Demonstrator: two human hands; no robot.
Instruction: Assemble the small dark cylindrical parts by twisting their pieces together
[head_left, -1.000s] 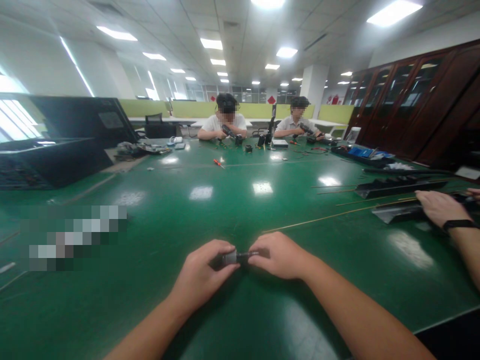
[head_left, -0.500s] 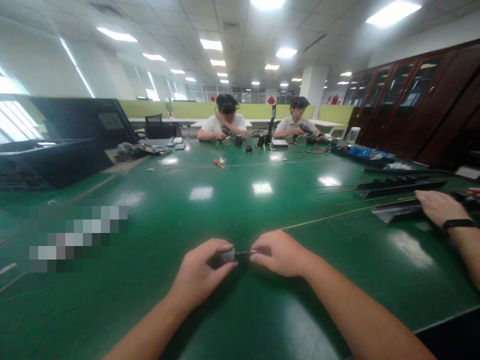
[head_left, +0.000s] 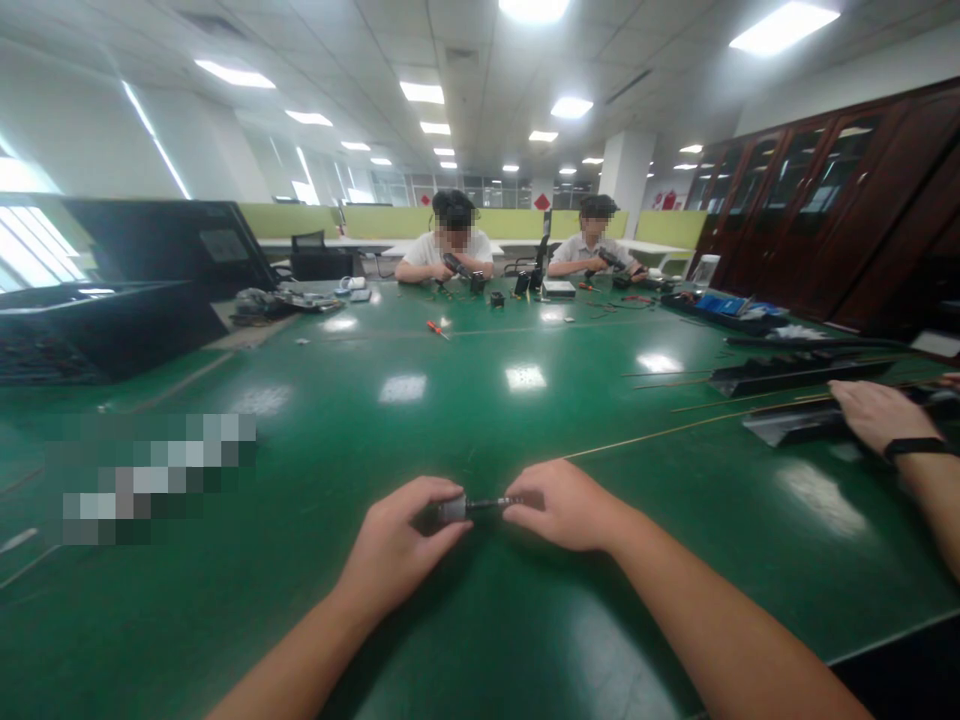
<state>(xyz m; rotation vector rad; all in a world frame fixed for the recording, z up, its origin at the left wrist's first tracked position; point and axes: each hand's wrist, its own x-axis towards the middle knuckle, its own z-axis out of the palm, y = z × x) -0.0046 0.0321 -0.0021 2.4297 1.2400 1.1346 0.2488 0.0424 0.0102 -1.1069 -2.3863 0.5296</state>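
Note:
Between its thumb and fingers, my left hand (head_left: 394, 540) grips a small grey cylindrical part (head_left: 453, 509), possibly a motor. A thin dark rod (head_left: 487, 503) reaches from that part toward the right. My right hand (head_left: 566, 510) pinches the rod's other end, which its fingers partly hide. Both hands are low over the green table (head_left: 465, 420), at the centre of the head view. Whether the rod and the cylinder are joined as one piece, I cannot tell.
At the right, a co-worker's hand (head_left: 877, 412) rests by black metal channels (head_left: 795, 422) and long thin rods (head_left: 675, 428). A red screwdriver (head_left: 436, 328) lies farther back. Two people work across the table with power drills (head_left: 455, 265). A black box (head_left: 97, 335) stands left.
My right hand has shifted very slightly right and my left slightly left, so a little more of the rod shows between them. Both grips stay the same.

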